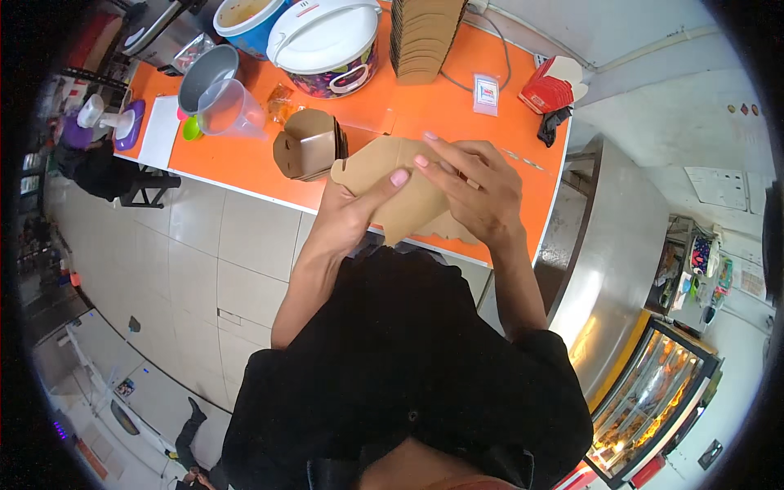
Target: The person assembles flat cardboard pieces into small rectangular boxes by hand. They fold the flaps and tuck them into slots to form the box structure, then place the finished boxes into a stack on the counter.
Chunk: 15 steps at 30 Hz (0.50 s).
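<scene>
While the left hand [347, 216] pinches the near-left part of a brown cardboard piece [398, 196], its thumb lies flat on top and its other fingers are tucked out of sight underneath. And here's the right hand [487, 192] over the opposite side, fingers loosely bent and slightly spread, fingertips at the upper face; whether they actually grip, I cannot tell. So the cardboard sits right between the two hands, tilted above the near edge of the orange table [245, 173]! Just beneath the right hand, another brown sheet [453, 229] pokes out. Just beyond the left hand, to its left, stand nested open boxes [313, 126], brown as well. Straight ahead of the grip rises a tall brown stack [420, 41], with a white-lidded tub [343, 77] to its left, and off beyond the right hand sits a red carton [541, 88].
</scene>
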{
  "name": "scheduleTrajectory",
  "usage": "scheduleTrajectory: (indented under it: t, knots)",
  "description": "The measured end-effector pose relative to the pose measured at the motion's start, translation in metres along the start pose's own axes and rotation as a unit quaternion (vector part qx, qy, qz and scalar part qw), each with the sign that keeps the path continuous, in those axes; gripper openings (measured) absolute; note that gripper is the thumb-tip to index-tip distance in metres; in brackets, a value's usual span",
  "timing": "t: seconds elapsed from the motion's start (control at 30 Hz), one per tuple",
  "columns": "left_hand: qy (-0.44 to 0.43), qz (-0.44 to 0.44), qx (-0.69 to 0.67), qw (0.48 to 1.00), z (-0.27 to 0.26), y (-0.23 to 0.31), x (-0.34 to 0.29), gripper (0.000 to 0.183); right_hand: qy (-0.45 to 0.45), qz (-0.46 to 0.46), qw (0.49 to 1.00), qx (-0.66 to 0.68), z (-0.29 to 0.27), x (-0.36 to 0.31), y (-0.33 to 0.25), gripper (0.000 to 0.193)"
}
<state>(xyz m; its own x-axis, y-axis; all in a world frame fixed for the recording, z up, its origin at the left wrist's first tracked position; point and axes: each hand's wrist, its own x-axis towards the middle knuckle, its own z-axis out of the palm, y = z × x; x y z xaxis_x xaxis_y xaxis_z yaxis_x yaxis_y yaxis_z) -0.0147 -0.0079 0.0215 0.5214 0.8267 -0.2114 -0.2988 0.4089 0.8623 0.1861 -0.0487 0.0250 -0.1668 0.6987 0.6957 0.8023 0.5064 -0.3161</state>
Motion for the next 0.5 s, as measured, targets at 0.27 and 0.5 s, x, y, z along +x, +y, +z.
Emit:
scheduleTrajectory:
  t: [0.27,0.5]
  knots:
    - [0.012,-0.022,-0.043,0.999,0.008,0.005,0.001,0.032,-0.011,0.020,0.999,-0.024,0.012,-0.013,0.008,0.052]
    - [0.007,-0.008,-0.008,1.000,0.004,0.005,0.002,0.029,-0.011,0.037,0.999,0.021,0.013,-0.011,0.009,0.052]
